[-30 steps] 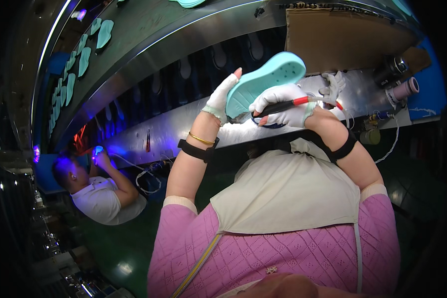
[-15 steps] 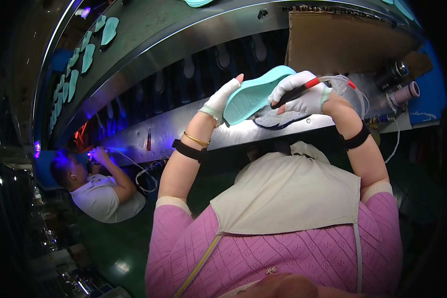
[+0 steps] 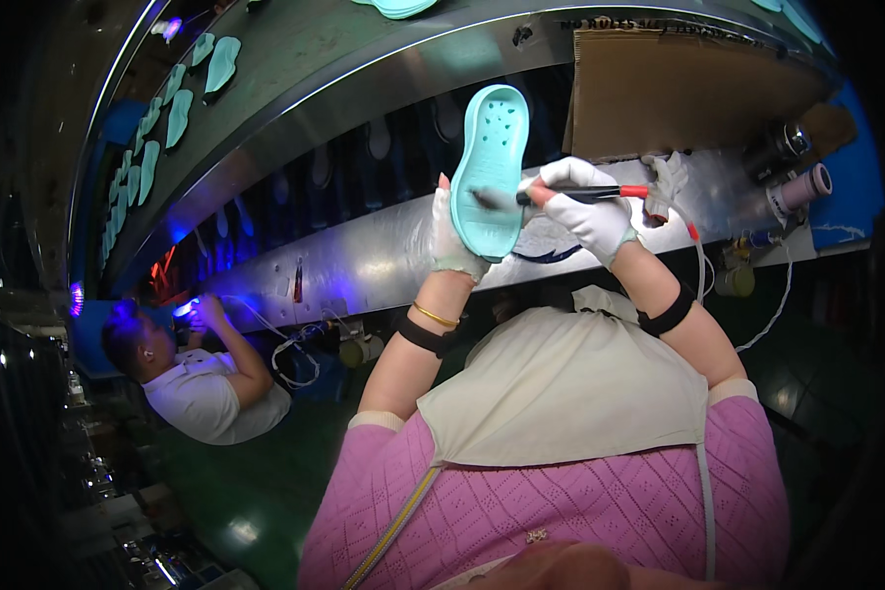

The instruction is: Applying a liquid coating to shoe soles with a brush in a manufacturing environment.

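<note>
"One turquoise shoe sole (image 3: 494, 157): where is it?"

"Held up over the metal bench (image 3: 374, 236), its holed end pointing away from the person, its other end toward the apron (image 3: 570, 383)."

"What has hold of it?"

"The left hand (image 3: 456, 238), in a white glove, grips the near end. One bare fingertip shows along the left edge; how the other fingers sit underneath, I cannot tell."

"And the right hand (image 3: 588, 213)?"

"Gloved too, its fingers pinched narrow around a black brush (image 3: 595, 194) with a red band. The blurred bristles lie over the sole's face; whether they press on it, I cannot tell."

"Farther out?"

"A crumpled white glove (image 3: 669, 177) on the bench, past the right hand. Right of that, a pinkish cup (image 3: 801, 189); behind, a cardboard sheet (image 3: 698, 93)."

"Leftward?"

"More soles (image 3: 178, 118) on a green belt (image 3: 295, 44), and below them a co-worker (image 3: 211, 398) in a white shirt."
</note>
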`<control>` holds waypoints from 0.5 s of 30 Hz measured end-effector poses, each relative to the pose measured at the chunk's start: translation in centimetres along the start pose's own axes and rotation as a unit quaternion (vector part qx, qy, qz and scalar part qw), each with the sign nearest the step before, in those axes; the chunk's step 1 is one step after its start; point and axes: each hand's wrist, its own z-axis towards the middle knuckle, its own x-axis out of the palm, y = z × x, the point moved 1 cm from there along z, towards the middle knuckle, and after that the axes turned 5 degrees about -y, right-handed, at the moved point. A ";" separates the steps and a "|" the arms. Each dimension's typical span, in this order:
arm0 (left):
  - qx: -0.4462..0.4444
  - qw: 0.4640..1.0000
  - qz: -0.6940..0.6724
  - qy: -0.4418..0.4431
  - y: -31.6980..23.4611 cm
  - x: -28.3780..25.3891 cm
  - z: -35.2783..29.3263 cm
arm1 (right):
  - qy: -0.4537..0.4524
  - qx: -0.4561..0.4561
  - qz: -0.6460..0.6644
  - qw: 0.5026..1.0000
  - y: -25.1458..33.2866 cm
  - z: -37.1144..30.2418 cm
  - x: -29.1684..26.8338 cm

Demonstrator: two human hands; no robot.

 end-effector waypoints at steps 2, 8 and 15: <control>0.015 1.000 0.003 0.012 0.6 0.1 -0.3 | -0.015 -0.068 0.023 0.997 -0.5 0.2 0.6; 0.028 0.999 -0.012 -0.018 0.9 -0.6 -0.1 | 0.082 0.045 0.035 0.995 0.3 -0.9 0.9; -0.001 0.999 -0.028 0.035 1.6 0.2 -1.0 | -0.054 -0.085 -0.096 0.990 0.5 3.4 -1.8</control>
